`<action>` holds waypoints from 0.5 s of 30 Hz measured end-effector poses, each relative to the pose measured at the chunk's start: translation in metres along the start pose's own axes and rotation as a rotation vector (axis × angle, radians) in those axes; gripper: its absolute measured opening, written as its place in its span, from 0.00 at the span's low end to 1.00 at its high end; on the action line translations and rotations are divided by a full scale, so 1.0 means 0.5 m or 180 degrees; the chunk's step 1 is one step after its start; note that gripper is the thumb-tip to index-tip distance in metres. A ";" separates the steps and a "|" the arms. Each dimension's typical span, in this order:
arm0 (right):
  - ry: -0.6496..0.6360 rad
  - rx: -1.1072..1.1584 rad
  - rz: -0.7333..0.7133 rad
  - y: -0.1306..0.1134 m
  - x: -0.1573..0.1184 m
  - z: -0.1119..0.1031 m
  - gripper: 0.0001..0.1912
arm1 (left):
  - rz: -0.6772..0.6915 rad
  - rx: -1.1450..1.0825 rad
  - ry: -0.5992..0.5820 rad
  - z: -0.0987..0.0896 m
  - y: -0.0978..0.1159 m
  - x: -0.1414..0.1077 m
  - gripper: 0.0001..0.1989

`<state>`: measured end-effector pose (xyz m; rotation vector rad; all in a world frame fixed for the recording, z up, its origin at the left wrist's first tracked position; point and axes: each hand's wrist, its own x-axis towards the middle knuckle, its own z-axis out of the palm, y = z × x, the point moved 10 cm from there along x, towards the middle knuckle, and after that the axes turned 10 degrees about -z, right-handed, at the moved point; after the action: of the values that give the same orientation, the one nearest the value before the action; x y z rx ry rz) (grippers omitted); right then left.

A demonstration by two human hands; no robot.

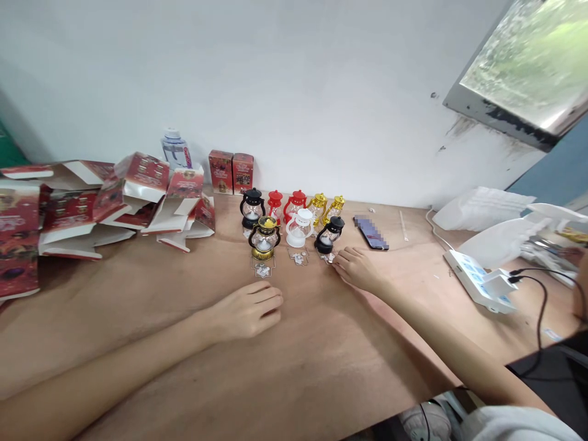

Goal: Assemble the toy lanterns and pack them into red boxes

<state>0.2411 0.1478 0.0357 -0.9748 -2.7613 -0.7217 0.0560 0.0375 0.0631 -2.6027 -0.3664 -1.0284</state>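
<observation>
Several small lanterns stand grouped on the wooden table: a black-and-gold lantern (264,239) in front, a white lantern (300,228) beside it, a black lantern (329,236) on the right, with black, red and gold ones behind. Small paper tags lie before the front lanterns. My left hand (252,309) rests on the table below the black-and-gold lantern, fingers slightly parted, holding nothing. My right hand (357,267) is at the tag (329,256) in front of the right black lantern; its fingertips touch the tag's edge, and whether they grip it is unclear.
Opened red boxes (186,190) are heaped at the left, near a bottle (175,150) and two upright red boxes (231,173). A phone (371,233) lies right of the lanterns. Farther right are a power strip (478,282) with cables, white plastic pieces and part of another person's hand.
</observation>
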 end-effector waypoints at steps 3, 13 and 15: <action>0.0013 0.0023 0.0025 0.006 0.002 0.001 0.12 | -0.0015 0.0030 -0.0021 0.002 -0.001 -0.001 0.15; 0.0082 0.0135 0.0050 0.003 0.003 0.003 0.11 | 0.0066 0.0019 -0.0033 -0.004 0.003 0.003 0.14; 0.0097 0.0165 -0.0027 -0.003 0.007 -0.001 0.12 | 0.0053 0.0016 -0.0059 0.001 0.002 0.001 0.14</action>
<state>0.2375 0.1483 0.0366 -0.9348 -2.7449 -0.6571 0.0570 0.0367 0.0629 -2.6080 -0.3507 -0.9974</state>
